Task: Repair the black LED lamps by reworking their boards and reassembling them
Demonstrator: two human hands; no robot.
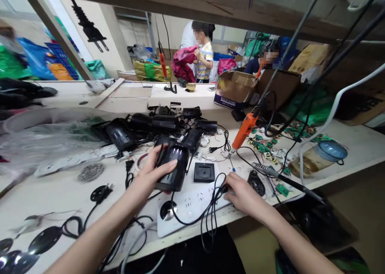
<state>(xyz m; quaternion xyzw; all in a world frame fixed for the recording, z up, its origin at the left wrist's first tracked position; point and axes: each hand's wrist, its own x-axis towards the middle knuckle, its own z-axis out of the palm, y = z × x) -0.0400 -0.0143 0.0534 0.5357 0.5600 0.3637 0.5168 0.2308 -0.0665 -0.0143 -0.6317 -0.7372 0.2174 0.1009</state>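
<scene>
My left hand (156,168) is wrapped round a black plastic housing (176,168), the thumb across its top, above the white bench (120,174). A black cable (207,216) hangs in loops over the bench's front edge. My right hand (239,190) pinches the bundled cable at the right end of a white power strip (195,204). A round shiny black piece (168,210) sits on the strip's left end. Between my hands and just beyond the strip stands a square black frame (204,172). More black housings (165,123) are piled behind my left hand.
An orange electric screwdriver (244,130) hangs at right of centre. Green circuit boards (261,144), a soldering iron (288,180) and a blue-rimmed container (331,150) are on the right. Round black discs (45,240) lie front left. Across the bench are people and an open carton (231,91).
</scene>
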